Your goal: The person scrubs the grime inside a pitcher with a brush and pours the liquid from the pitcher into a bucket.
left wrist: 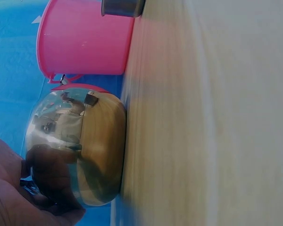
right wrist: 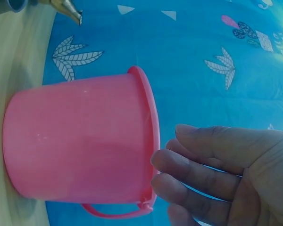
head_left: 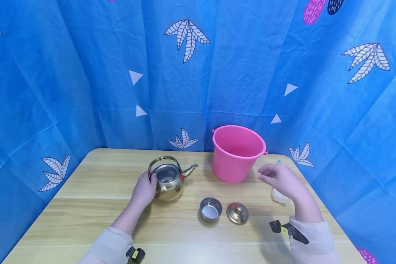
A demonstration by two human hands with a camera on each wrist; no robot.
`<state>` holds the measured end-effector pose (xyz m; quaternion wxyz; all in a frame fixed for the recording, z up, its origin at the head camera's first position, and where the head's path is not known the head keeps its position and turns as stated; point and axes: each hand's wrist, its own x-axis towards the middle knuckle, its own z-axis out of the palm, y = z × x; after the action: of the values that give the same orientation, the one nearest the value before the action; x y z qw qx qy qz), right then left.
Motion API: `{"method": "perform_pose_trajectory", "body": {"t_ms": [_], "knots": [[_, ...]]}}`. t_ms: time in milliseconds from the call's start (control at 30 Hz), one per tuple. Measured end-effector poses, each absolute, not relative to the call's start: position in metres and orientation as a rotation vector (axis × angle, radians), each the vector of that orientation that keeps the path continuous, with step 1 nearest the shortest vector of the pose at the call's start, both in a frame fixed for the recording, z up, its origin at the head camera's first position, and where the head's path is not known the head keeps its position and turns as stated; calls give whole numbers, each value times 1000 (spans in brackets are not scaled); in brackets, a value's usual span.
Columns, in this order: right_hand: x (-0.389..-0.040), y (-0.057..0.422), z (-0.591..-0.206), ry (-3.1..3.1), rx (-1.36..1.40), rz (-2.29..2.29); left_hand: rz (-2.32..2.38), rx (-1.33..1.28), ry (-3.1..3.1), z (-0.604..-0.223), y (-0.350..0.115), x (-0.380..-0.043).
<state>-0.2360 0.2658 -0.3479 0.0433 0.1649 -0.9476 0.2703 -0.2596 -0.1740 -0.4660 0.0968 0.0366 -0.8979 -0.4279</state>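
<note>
- A gold-coloured, round-bellied metal kettle [head_left: 169, 190] is placed left of centre on a pale wood-grain table [head_left: 175, 253], its top uncovered and its spout [head_left: 189, 170] pointed to the right.
- The kettle's arched metal handle [head_left: 164, 158] is gripped at its left foot by the left hand [head_left: 146, 191], with the thumb and fingers closed around it.
- The right hand [head_left: 280, 179] is held raised at the right, its fingers loosely bent and parted; whether the bucket's rim is touched cannot be told.
- A tapered pink plastic bucket [head_left: 232, 170] is stood upright on the far side, between the kettle and the right hand; a loop of its pink handle [right wrist: 118, 214] is seen in the right wrist view.
- A small silver metal strainer cup [head_left: 211, 211] with a perforated base is set on the near side, between the two forearms.
- A round gold-coloured lid [head_left: 237, 212] is laid knob-up just right of the strainer cup.
- A pale object [head_left: 279, 197] with a teal tip is partly covered by the right hand.
- The table is backed and flanked by blue patterned cloth [head_left: 181, 88].
</note>
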Motion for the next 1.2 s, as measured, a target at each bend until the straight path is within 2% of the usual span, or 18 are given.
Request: {"method": "perform_pose_trajectory", "body": {"t_ms": [400,933,1200], "knots": [[-246,277,-345,-2785,476,819,-1270,94,-2648,-465,-173,-258],[-261,286,-348,-2764,58,898,-1273,102,-2667,-465,-174,-258],[-271,292,-354,-2719,-30,918,-1272,96,-2661,-465,-174,-258]]}}
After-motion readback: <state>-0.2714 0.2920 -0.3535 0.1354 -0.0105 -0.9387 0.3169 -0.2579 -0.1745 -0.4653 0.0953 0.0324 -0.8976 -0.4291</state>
